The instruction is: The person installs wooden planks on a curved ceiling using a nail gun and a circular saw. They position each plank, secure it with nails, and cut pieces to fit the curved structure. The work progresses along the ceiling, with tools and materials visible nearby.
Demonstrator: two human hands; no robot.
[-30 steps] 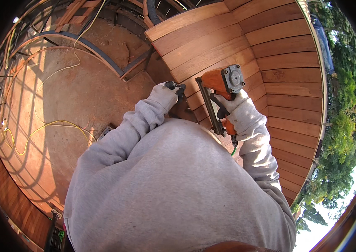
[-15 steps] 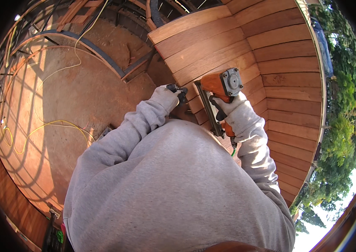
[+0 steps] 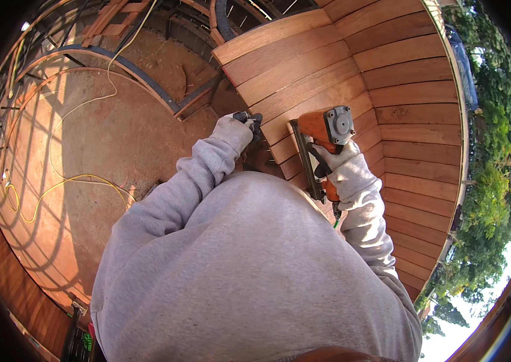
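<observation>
My right hand (image 3: pixel 341 158), in a grey and black work glove, is wrapped round the grip of an orange nail gun (image 3: pixel 315 127). The tool has a round grey cap and a long dark magazine, and it is over the wooden boards (image 3: pixel 297 90). A green air hose (image 3: pixel 335 223) runs from its lower end. Just off the left ends of the boards is my left hand (image 3: pixel 237 128), gloved the same way. Its dark fingertips are curled together; what they hold, if anything, is too small to make out.
More planks (image 3: pixel 418 133) run along the right, with green trees (image 3: pixel 490 181) beyond their edge. A curved dark frame (image 3: pixel 129 66) stands at upper left above a reddish-brown floor (image 3: pixel 104 139). A yellow hose (image 3: pixel 56 184) loops across that floor.
My left hand has shifted slightly left and farther away, off the board edge. The nail gun in my right hand has moved a little to the right and nearer to me.
</observation>
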